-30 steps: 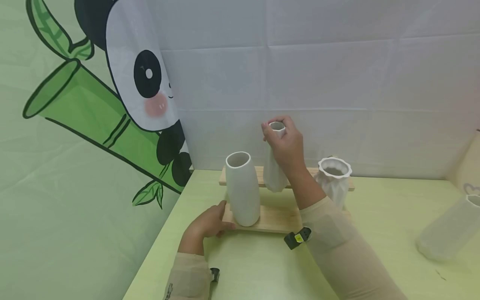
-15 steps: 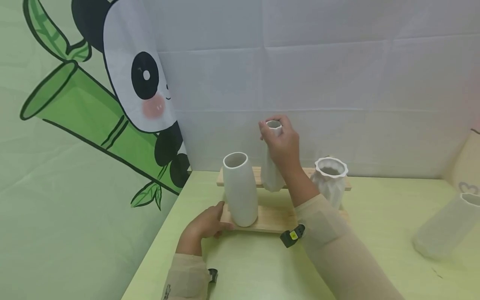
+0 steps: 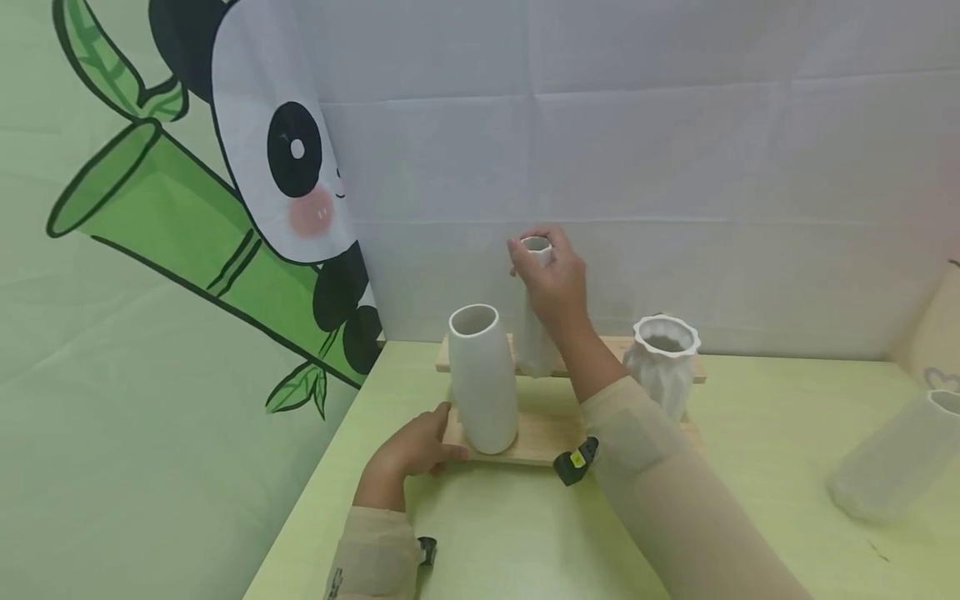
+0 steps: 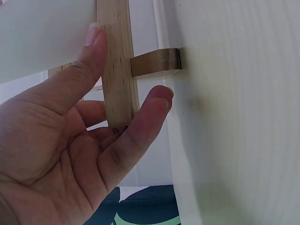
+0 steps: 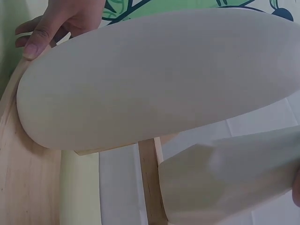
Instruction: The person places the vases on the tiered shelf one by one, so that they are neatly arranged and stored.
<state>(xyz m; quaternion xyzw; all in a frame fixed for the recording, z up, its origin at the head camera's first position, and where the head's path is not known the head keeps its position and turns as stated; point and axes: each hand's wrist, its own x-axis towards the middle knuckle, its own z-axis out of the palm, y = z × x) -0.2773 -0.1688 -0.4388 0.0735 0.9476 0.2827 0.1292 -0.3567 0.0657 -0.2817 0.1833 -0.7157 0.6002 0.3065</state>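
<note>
My left hand grips the left end of the lower board of a two-tier wooden stand. In the left wrist view its thumb lies along the board's edge, fingers around the other side. By its neck, a slim faceted white vase is held upright in my right hand, its base at the upper board. A smooth, taller white vase stands on the lower board beside my left hand. The right wrist view shows the slim vase behind this smooth one.
A pleated white vase with a scalloped rim stands at the stand's right, partly behind my right forearm. Another white vase is on the table at far right. A white cloth backdrop hangs close behind the stand.
My right hand has moved the slim vase a little to the left along the upper board. My left hand keeps its hold on the stand; the other vases stay put.
</note>
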